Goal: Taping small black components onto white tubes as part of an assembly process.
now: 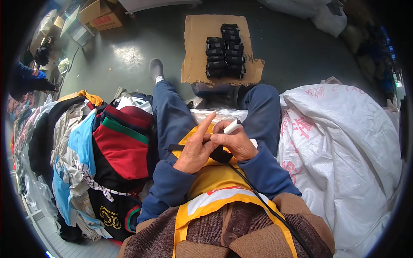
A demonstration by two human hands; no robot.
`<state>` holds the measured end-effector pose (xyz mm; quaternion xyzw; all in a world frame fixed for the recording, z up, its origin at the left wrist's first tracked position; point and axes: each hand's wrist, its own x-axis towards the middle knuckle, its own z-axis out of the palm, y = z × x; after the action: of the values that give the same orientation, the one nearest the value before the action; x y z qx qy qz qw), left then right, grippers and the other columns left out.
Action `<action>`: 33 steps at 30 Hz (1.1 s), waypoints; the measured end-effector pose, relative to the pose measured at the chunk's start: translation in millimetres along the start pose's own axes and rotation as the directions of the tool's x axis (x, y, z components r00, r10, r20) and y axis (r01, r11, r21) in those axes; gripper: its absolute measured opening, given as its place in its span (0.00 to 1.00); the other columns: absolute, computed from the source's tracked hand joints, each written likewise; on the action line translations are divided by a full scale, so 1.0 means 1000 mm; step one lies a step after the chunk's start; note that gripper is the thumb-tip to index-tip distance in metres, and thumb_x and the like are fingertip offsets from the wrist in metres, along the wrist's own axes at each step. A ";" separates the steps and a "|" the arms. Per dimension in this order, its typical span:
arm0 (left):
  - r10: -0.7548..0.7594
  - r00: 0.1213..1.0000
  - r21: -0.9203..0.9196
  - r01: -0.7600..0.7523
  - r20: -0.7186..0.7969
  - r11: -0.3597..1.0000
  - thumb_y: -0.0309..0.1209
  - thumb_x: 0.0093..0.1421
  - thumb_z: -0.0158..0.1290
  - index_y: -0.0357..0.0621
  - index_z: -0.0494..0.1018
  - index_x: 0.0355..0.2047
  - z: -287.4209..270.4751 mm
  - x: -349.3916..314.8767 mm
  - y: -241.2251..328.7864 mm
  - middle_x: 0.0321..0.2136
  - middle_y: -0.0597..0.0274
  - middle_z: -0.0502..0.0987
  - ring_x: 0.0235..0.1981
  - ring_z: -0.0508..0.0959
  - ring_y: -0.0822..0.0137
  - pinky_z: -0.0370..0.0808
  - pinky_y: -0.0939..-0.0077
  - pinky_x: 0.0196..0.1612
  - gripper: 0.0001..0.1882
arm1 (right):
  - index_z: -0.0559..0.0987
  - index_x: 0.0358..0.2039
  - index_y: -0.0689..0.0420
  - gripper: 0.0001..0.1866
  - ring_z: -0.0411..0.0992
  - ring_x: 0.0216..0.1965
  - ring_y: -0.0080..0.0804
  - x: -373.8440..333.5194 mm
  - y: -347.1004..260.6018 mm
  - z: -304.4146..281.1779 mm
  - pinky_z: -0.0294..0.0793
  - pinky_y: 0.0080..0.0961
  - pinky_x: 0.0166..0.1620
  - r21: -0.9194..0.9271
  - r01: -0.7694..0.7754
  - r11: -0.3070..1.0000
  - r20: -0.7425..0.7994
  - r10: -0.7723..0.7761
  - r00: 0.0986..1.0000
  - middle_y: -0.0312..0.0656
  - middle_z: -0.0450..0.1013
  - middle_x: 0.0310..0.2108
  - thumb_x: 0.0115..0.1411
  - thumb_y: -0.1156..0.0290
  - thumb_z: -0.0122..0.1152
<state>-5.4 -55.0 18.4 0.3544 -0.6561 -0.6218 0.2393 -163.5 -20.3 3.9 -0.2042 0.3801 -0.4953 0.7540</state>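
Observation:
My left hand (195,148) and my right hand (235,141) come together over my lap. The right one's fingers are closed around a white pen-shaped tool (232,126), its end pointing up and right. In the left hand, the index finger points up while the thumb meets the right hand's fingertips. A black strip (174,147) sticks out to the left from beneath the left hand, apparently held there; its grip is partly hidden. Just under both hands shows a piece of black material (220,155), with a thin black cable (254,191) leading down over my yellow apron (206,182).
Several rolled black bundles (226,53) sit stacked on a cardboard sheet (198,34) ahead. Piled clothes (122,148) lie at my left, and a large white woven sack (340,163) at my right. An open cardboard box (103,19) and another person (28,81) are far left.

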 end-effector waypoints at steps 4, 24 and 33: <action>-0.024 1.000 -0.107 0.024 0.006 0.994 0.22 0.59 0.49 0.41 0.50 0.62 -0.004 -0.003 0.006 0.34 0.59 0.73 0.34 0.71 0.76 0.68 0.83 0.40 0.32 | 0.72 0.28 0.57 0.09 0.68 0.30 0.18 -0.003 -0.005 -0.011 0.69 0.15 0.35 -0.132 0.145 0.981 -0.016 -0.148 0.989 0.32 0.68 0.27 0.51 0.76 0.65; -0.047 0.996 0.473 0.002 0.082 0.881 0.20 0.48 0.55 0.47 0.54 0.60 -0.015 -0.010 0.020 0.29 0.47 0.75 0.34 0.76 0.48 0.71 0.63 0.36 0.38 | 0.72 0.21 0.60 0.08 0.66 0.30 0.25 -0.021 -0.041 -0.030 0.66 0.20 0.34 -0.709 0.253 0.658 0.109 -0.252 0.961 0.37 0.67 0.27 0.43 0.80 0.65; 0.038 0.999 0.425 -0.049 0.035 0.904 0.20 0.46 0.56 0.47 0.54 0.60 -0.017 -0.012 0.019 0.27 0.49 0.76 0.32 0.76 0.47 0.72 0.63 0.36 0.40 | 0.69 0.21 0.59 0.12 0.69 0.33 0.40 -0.014 -0.036 -0.009 0.69 0.29 0.36 -0.786 0.555 0.274 0.483 -0.289 0.826 0.41 0.68 0.28 0.39 0.79 0.66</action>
<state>12.3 -57.3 41.1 0.3753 -0.7867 -0.4627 0.1619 -194.7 -21.9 28.0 -0.7309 0.4197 -0.3619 0.3984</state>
